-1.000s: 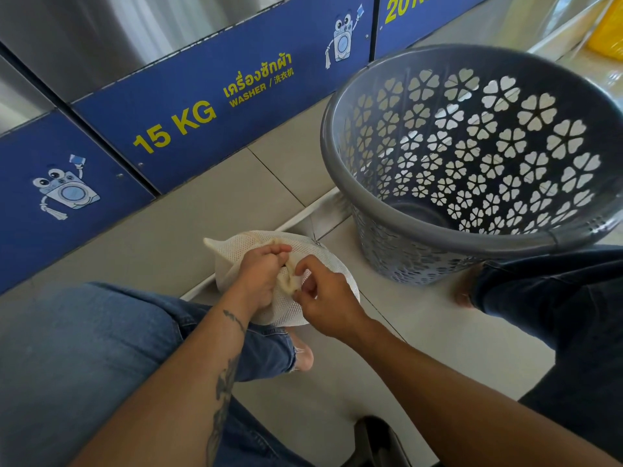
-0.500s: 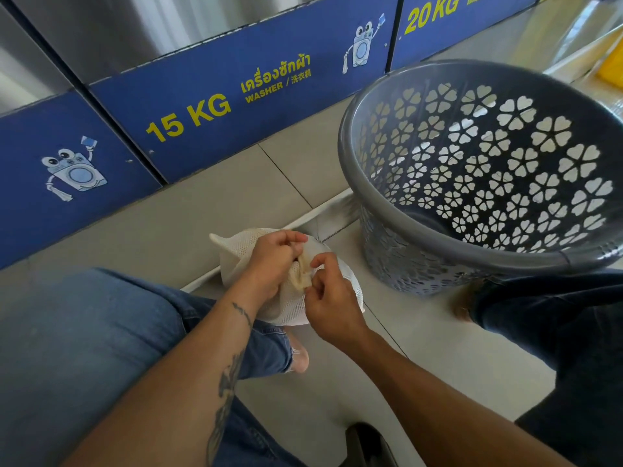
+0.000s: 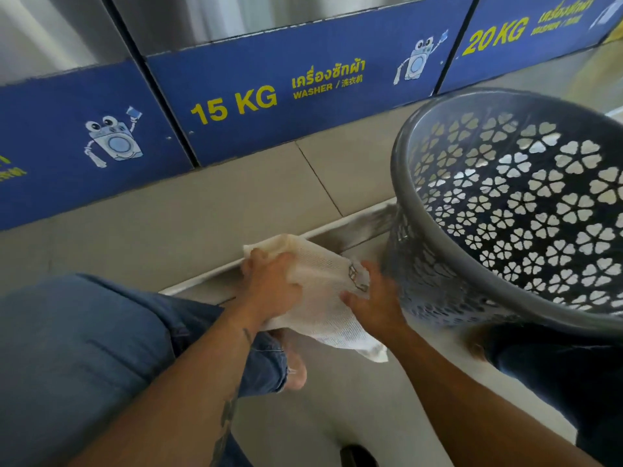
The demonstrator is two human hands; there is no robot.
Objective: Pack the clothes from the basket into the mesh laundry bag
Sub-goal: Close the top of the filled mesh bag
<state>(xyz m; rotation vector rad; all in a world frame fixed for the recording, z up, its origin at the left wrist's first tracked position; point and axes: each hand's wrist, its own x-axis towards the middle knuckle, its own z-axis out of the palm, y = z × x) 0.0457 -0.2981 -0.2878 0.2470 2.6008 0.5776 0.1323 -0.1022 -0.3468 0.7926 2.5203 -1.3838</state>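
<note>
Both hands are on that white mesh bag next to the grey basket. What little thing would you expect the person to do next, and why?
Probably set the mesh bag down. The left hand and the right hand grip it at opposite sides, it looks full, and no clothes show in the visible part of the grey basket, so packing seems done. Whether the bag's opening is closed cannot be told.

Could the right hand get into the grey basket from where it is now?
Probably yes. The right hand grips the mesh bag right beside the basket, whose open mouth is unobstructed, though it would have to release the bag first.
</note>
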